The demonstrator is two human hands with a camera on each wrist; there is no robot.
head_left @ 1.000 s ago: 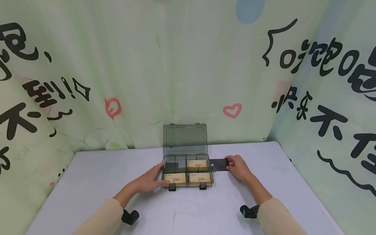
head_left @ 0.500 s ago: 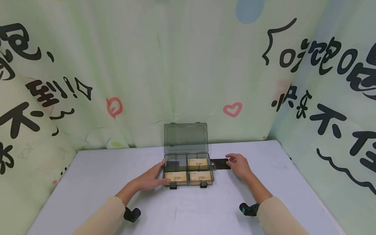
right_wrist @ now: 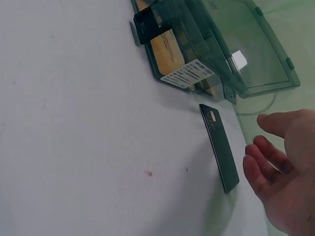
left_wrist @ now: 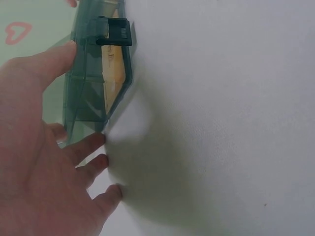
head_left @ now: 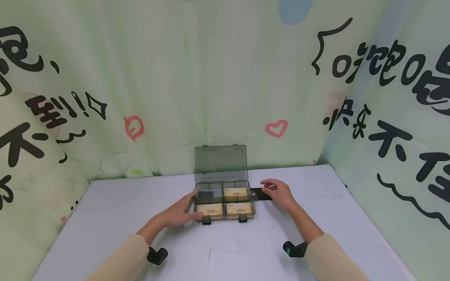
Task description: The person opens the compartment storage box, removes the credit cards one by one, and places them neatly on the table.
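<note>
Left hand [head_left: 179,214] braced compartment box [head_left: 224,203], fingers straight; right hand [head_left: 279,193] hovered relaxed over black card [right_wrist: 220,147] — a fumbled pickup could slide it away.

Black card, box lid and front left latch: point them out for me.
Black card [right_wrist: 220,148], right wrist view, middle of its dark face.
Box lid [head_left: 221,162], head view, centre of the raised clear panel.
Front left latch [head_left: 206,221], head view, on the black clip.
</note>
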